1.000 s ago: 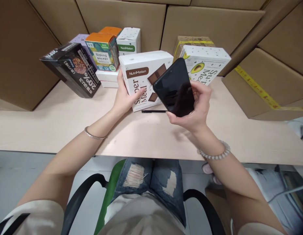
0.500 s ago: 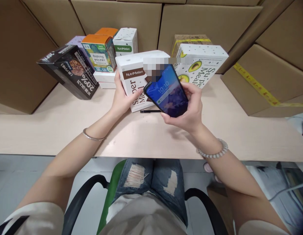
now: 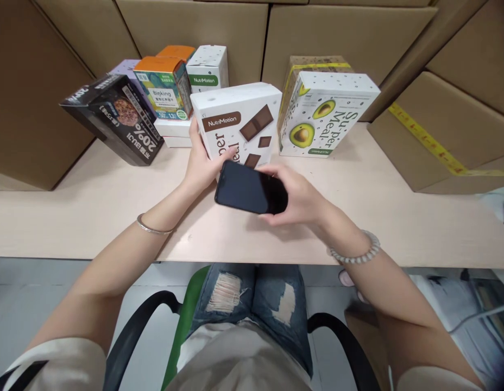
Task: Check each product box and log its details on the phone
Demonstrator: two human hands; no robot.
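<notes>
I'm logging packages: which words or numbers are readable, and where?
"NutriMotion": chocolate box
"per", "eal": same box, partly covered
"NutriMotion": small white box
"Su·per Meal": avocado box
"Binking": orange-topped box
"50": same box
"BUJI": black box
"20%": same box
Other print: too small or blurred.

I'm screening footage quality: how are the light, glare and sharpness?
Head view: soft light, faint shadow below the right hand on the pale wooden tabletop; head view: the black rectangular smartphone shows dull sheen, no harsh glare; head view: brown label legible on the white cardboard chocolate-print box, pale cable at lower right blurry.
</notes>
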